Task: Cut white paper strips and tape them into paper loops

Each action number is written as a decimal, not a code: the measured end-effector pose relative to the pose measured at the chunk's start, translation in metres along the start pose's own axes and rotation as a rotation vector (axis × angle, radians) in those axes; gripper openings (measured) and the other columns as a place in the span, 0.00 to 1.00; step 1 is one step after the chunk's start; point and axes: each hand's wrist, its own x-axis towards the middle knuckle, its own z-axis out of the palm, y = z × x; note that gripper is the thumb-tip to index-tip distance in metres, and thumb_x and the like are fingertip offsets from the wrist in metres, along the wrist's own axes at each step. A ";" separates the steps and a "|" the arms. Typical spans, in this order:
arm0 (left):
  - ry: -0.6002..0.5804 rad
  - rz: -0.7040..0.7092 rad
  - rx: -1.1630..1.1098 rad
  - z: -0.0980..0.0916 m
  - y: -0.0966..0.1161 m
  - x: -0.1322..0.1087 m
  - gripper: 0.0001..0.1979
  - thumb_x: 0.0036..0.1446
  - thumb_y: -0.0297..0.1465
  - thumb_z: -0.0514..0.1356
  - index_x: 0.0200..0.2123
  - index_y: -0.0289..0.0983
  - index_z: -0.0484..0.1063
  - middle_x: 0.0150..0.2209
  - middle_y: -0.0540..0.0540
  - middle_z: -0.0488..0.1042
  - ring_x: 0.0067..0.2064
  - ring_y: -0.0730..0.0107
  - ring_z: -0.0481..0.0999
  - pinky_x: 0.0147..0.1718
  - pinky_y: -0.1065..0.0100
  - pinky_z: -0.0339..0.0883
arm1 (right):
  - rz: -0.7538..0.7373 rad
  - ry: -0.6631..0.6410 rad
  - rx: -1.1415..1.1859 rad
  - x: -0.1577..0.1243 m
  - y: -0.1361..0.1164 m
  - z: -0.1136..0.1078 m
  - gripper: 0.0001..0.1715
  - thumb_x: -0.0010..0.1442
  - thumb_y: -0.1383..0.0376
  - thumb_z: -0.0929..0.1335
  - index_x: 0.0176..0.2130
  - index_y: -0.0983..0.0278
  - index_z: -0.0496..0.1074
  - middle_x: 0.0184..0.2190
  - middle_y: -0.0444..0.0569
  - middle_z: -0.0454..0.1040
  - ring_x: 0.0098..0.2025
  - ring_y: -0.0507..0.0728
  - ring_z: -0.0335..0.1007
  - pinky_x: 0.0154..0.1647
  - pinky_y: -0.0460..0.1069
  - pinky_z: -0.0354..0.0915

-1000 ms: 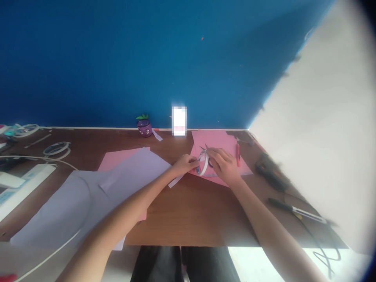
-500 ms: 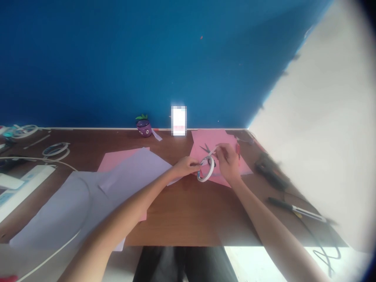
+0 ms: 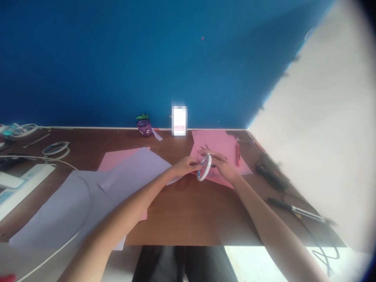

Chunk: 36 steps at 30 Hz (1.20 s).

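A narrow roll of white tape [image 3: 206, 169] is tilted on edge above the table, pinched at its left side by my left hand [image 3: 185, 166]. Just behind and to the right of the roll, my right hand [image 3: 219, 161] reaches over the pink paper [image 3: 211, 137] with its fingers stretched out, partly hidden by the roll. Scissors [image 3: 206, 147] lie on that paper, their blade tips showing past my right fingers. Whether my right hand touches them, I cannot tell.
Lilac paper [image 3: 117, 184] covers pink sheets at left. A white power strip [image 3: 26, 186] and tape rolls [image 3: 55, 149] lie further left. At the back stand a purple pot [image 3: 143, 128] and a lit phone [image 3: 179, 120]. A red cutter [image 3: 238, 154] and a glue gun [image 3: 272, 172] are right.
My right hand has left the tape's end, where its fingers were pinched, and stretched left behind the roll towards the scissors. The roll has turned more edge-on in my left hand.
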 end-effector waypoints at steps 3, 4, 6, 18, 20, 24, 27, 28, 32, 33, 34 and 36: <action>-0.016 0.019 -0.004 -0.002 0.000 0.001 0.19 0.54 0.45 0.61 0.30 0.34 0.78 0.28 0.45 0.76 0.31 0.67 0.75 0.33 0.67 0.67 | -0.038 -0.103 0.079 -0.003 -0.008 0.003 0.14 0.62 0.58 0.64 0.44 0.58 0.75 0.45 0.49 0.75 0.43 0.57 0.71 0.45 0.54 0.67; -0.003 0.029 0.014 -0.003 -0.001 0.001 0.19 0.55 0.46 0.60 0.30 0.34 0.78 0.28 0.45 0.76 0.32 0.67 0.76 0.34 0.67 0.67 | -0.044 -0.098 0.121 -0.003 -0.009 0.004 0.13 0.61 0.57 0.65 0.43 0.58 0.74 0.44 0.49 0.75 0.41 0.57 0.71 0.44 0.53 0.67; 0.035 0.075 0.034 -0.005 -0.003 0.004 0.22 0.59 0.46 0.56 0.30 0.34 0.78 0.30 0.45 0.78 0.35 0.65 0.77 0.38 0.67 0.67 | -0.043 -0.027 0.184 -0.003 -0.008 0.004 0.13 0.61 0.55 0.66 0.41 0.59 0.74 0.42 0.49 0.75 0.37 0.55 0.71 0.38 0.52 0.67; 0.347 0.112 -0.146 -0.006 -0.019 0.012 0.23 0.56 0.29 0.57 0.56 0.39 0.68 0.56 0.37 0.69 0.39 0.70 0.75 0.34 0.71 0.69 | 0.159 0.263 0.346 0.011 0.027 -0.002 0.16 0.53 0.53 0.71 0.31 0.62 0.71 0.13 0.39 0.61 0.15 0.49 0.52 0.17 0.46 0.46; 0.373 0.079 -0.142 -0.006 -0.021 0.013 0.23 0.54 0.26 0.56 0.54 0.40 0.69 0.54 0.39 0.71 0.35 0.73 0.75 0.32 0.72 0.68 | 0.216 0.284 0.296 0.009 0.023 -0.004 0.16 0.52 0.53 0.72 0.30 0.63 0.73 0.14 0.40 0.61 0.16 0.49 0.53 0.17 0.46 0.45; 0.412 0.039 -0.159 -0.007 -0.027 0.018 0.20 0.51 0.23 0.55 0.48 0.38 0.71 0.47 0.43 0.75 0.33 0.74 0.76 0.29 0.73 0.67 | 0.192 0.308 0.215 0.007 0.018 -0.007 0.15 0.52 0.54 0.71 0.30 0.64 0.75 0.15 0.39 0.60 0.19 0.49 0.53 0.19 0.46 0.47; 0.449 0.071 -0.173 -0.008 -0.028 0.019 0.12 0.54 0.26 0.55 0.41 0.35 0.73 0.40 0.44 0.76 0.36 0.72 0.76 0.36 0.71 0.68 | 0.162 0.274 0.234 0.007 0.017 -0.007 0.13 0.53 0.56 0.71 0.30 0.64 0.76 0.13 0.38 0.56 0.19 0.49 0.51 0.21 0.47 0.48; 0.463 0.081 -0.172 -0.008 -0.027 0.019 0.11 0.56 0.28 0.55 0.40 0.35 0.73 0.39 0.44 0.76 0.38 0.71 0.76 0.39 0.70 0.68 | 0.163 0.259 0.250 0.007 0.017 -0.007 0.13 0.53 0.56 0.70 0.31 0.64 0.76 0.12 0.38 0.56 0.19 0.49 0.50 0.22 0.47 0.48; 0.533 0.145 -0.076 -0.008 -0.025 0.015 0.15 0.62 0.36 0.51 0.40 0.35 0.75 0.41 0.42 0.78 0.46 0.66 0.75 0.47 0.66 0.66 | 0.165 0.207 0.341 0.006 0.015 -0.005 0.12 0.54 0.58 0.69 0.31 0.64 0.75 0.13 0.37 0.53 0.19 0.49 0.47 0.22 0.47 0.47; 0.549 0.165 -0.048 -0.008 -0.026 0.015 0.14 0.62 0.36 0.52 0.40 0.35 0.75 0.41 0.42 0.78 0.46 0.65 0.75 0.48 0.65 0.66 | 0.164 0.204 0.368 0.005 0.013 -0.005 0.11 0.54 0.58 0.69 0.30 0.64 0.75 0.13 0.37 0.52 0.18 0.48 0.46 0.22 0.47 0.47; 0.560 0.183 -0.032 -0.008 -0.027 0.015 0.14 0.62 0.35 0.53 0.41 0.35 0.75 0.41 0.42 0.78 0.47 0.65 0.75 0.49 0.65 0.65 | 0.161 0.205 0.394 0.005 0.011 -0.004 0.10 0.54 0.59 0.70 0.29 0.64 0.74 0.13 0.36 0.51 0.18 0.48 0.45 0.22 0.47 0.47; 0.576 0.201 -0.034 -0.008 -0.031 0.016 0.13 0.60 0.33 0.55 0.45 0.35 0.74 0.42 0.41 0.78 0.47 0.65 0.75 0.49 0.65 0.65 | 0.152 0.200 0.439 0.004 0.008 -0.005 0.09 0.54 0.60 0.70 0.28 0.63 0.73 0.13 0.36 0.49 0.19 0.48 0.43 0.22 0.47 0.48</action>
